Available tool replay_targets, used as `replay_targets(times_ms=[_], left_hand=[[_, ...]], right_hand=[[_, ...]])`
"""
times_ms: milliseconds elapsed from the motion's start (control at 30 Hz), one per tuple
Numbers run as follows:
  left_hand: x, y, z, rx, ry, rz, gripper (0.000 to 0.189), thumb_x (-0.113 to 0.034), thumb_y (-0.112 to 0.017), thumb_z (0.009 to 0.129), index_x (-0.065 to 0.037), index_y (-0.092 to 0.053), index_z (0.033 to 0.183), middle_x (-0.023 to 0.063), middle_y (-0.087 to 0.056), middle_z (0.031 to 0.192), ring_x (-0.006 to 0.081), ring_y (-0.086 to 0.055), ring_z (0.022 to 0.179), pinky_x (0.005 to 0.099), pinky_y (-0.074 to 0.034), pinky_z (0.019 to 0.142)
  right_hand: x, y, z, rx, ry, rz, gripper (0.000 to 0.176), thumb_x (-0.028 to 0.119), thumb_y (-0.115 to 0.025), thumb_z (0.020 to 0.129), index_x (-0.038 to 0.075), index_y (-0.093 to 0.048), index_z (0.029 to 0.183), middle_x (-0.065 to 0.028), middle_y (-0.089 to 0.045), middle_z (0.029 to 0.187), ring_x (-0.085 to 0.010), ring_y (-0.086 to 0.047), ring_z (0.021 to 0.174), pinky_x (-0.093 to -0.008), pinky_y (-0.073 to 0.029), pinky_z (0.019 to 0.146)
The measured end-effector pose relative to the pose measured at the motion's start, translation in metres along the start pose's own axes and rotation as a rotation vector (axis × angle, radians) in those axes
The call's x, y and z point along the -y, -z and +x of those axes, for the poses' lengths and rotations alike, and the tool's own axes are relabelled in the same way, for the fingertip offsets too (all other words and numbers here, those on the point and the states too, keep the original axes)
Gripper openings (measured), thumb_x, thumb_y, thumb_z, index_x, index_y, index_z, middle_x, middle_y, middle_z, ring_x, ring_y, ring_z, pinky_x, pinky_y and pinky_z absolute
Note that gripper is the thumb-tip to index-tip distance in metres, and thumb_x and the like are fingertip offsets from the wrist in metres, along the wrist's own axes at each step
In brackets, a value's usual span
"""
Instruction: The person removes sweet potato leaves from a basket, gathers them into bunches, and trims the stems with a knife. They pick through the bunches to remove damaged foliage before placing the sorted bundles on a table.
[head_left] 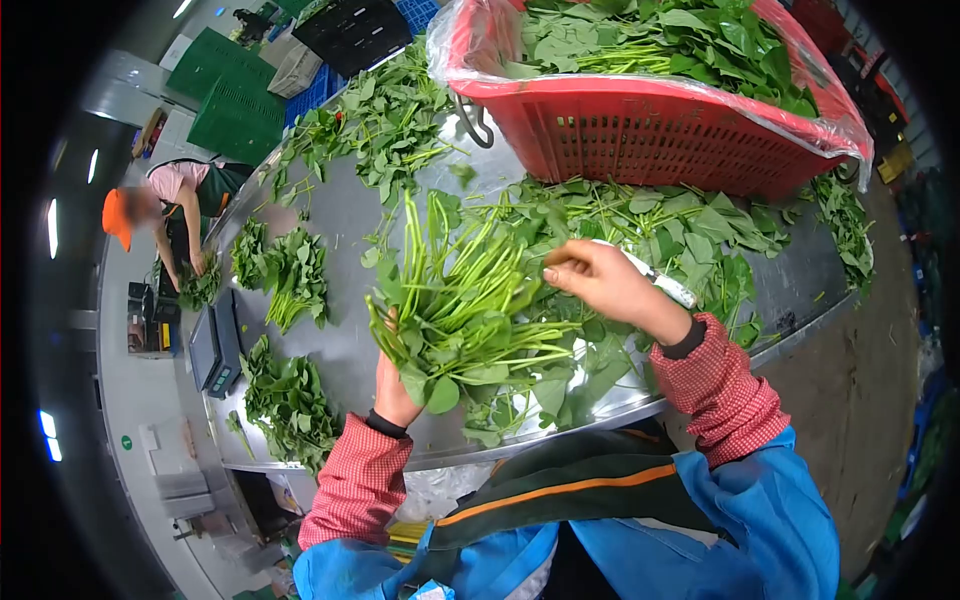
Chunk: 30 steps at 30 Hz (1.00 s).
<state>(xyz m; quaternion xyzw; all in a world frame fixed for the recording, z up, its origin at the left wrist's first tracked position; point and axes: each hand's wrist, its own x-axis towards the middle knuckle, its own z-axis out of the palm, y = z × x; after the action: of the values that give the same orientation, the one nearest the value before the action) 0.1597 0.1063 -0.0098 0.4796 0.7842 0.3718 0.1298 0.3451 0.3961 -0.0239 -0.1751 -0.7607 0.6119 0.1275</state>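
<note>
My left hand (393, 385) grips a thick bunch of leafy greens (455, 300) from below, stems pointing up and away. My right hand (605, 285) hovers over the bunch at its right side, fingers pinched on a stem, with a white-handled knife (662, 280) held along the palm. Both hands are above the steel table (340, 215). Loose greens (640, 225) lie spread under and beyond the hands.
A red plastic basket (640, 125) lined with clear film and full of greens stands at the table's far side. Tied bunches (285, 275) lie at the left, near a scale (215, 345). Another person (175, 205) works at the table's left end. Green crates (235, 100) stand behind.
</note>
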Motion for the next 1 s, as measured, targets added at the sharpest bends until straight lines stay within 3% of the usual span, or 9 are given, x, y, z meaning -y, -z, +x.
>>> replay_targets(times_ms=[133, 267, 367, 467, 533, 600, 733, 933, 1000], left_hand=[[-0.003, 0.000, -0.007, 0.035, 0.105, -0.186, 0.094, -0.010, -0.080, 0.071, 0.000, -0.025, 0.146, 0.0221, -0.049, 0.128, 0.0359, -0.052, 0.114, 0.0401, -0.043, 0.097], [0.003, -0.008, -0.003, 0.077, 0.270, -0.522, 0.098, -0.006, -0.080, 0.069, -0.005, -0.022, 0.148, 0.0237, -0.047, 0.126, 0.0380, -0.053, 0.109, 0.0416, -0.045, 0.092], [-0.007, 0.005, 0.001, 0.131, -0.137, 0.011, 0.102, -0.004, -0.080, 0.068, -0.009, -0.019, 0.150, 0.0239, -0.047, 0.124, 0.0392, -0.053, 0.109, 0.0428, -0.046, 0.091], [-0.012, 0.017, -0.005, 0.100, -0.202, 0.172, 0.102, -0.005, -0.080, 0.068, -0.007, -0.020, 0.150, 0.0235, -0.047, 0.124, 0.0382, -0.054, 0.110, 0.0425, -0.047, 0.091], [-0.003, 0.021, -0.011, 0.096, -0.175, 0.198, 0.101, -0.006, -0.081, 0.068, -0.005, -0.021, 0.149, 0.0234, -0.048, 0.124, 0.0379, -0.054, 0.109, 0.0422, -0.047, 0.091], [-0.004, 0.024, -0.011, 0.099, -0.173, 0.253, 0.099, -0.007, -0.081, 0.068, -0.003, -0.022, 0.148, 0.0234, -0.048, 0.124, 0.0379, -0.055, 0.107, 0.0420, -0.047, 0.091], [-0.011, 0.015, 0.001, 0.146, -0.179, 0.221, 0.096, -0.008, -0.081, 0.068, -0.006, -0.025, 0.147, 0.0240, -0.047, 0.123, 0.0399, -0.054, 0.108, 0.0432, -0.047, 0.089], [-0.011, 0.013, 0.003, 0.167, -0.229, 0.206, 0.096, -0.009, -0.080, 0.069, -0.011, -0.026, 0.148, 0.0265, -0.044, 0.130, 0.0428, -0.051, 0.113, 0.0439, -0.047, 0.092], [-0.007, 0.018, -0.004, 0.166, -0.207, 0.216, 0.096, -0.010, -0.080, 0.069, -0.011, -0.025, 0.148, 0.0269, -0.044, 0.131, 0.0434, -0.050, 0.115, 0.0440, -0.046, 0.094]], right_hand=[[0.042, 0.019, 0.015, -0.374, 0.235, -0.373, 0.044, 0.038, -0.076, 0.075, 0.002, -0.066, 0.097, -0.0113, -0.060, 0.092, -0.0262, -0.060, 0.080, -0.0357, -0.048, 0.068], [0.063, -0.026, 0.026, -0.133, 0.684, -0.732, 0.045, 0.042, -0.076, 0.073, 0.004, -0.067, 0.095, -0.0123, -0.061, 0.087, -0.0283, -0.060, 0.083, -0.0401, -0.045, 0.085], [0.034, -0.044, 0.033, 0.019, 0.751, -0.521, 0.032, 0.030, -0.070, 0.082, 0.003, -0.067, 0.099, -0.0085, -0.061, 0.075, -0.0225, -0.060, 0.072, -0.0376, -0.048, 0.075], [0.046, 0.008, 0.015, 0.131, 0.003, 0.534, 0.019, 0.013, -0.056, 0.095, 0.003, -0.067, 0.106, 0.0037, -0.050, 0.065, -0.0052, -0.051, 0.057, -0.0237, -0.044, 0.052], [0.031, 0.053, 0.012, 0.094, 0.059, 0.833, 0.022, 0.016, -0.055, 0.096, 0.002, -0.066, 0.108, 0.0070, -0.043, 0.063, -0.0040, -0.049, 0.058, -0.0220, -0.044, 0.055], [0.025, 0.061, 0.015, 0.001, -0.068, 0.306, 0.027, 0.014, -0.060, 0.089, -0.004, -0.062, 0.109, 0.0032, -0.051, 0.064, -0.0065, -0.052, 0.060, -0.0241, -0.045, 0.057], [0.047, -0.009, 0.009, -0.047, 0.452, -0.551, 0.055, 0.035, -0.076, 0.075, -0.001, -0.061, 0.114, -0.0154, -0.061, 0.097, -0.0292, -0.058, 0.094, -0.0404, -0.046, 0.084], [0.024, -0.014, 0.009, -0.123, 0.625, -0.432, 0.014, 0.019, -0.064, 0.085, 0.005, -0.063, 0.082, -0.0127, -0.059, 0.068, -0.0290, -0.062, 0.066, -0.0413, -0.050, 0.060], [0.014, 0.030, 0.010, -0.241, 0.291, -0.275, 0.017, 0.021, -0.066, 0.083, 0.004, -0.065, 0.082, -0.0148, -0.060, 0.067, -0.0317, -0.062, 0.063, -0.0440, -0.049, 0.059]])
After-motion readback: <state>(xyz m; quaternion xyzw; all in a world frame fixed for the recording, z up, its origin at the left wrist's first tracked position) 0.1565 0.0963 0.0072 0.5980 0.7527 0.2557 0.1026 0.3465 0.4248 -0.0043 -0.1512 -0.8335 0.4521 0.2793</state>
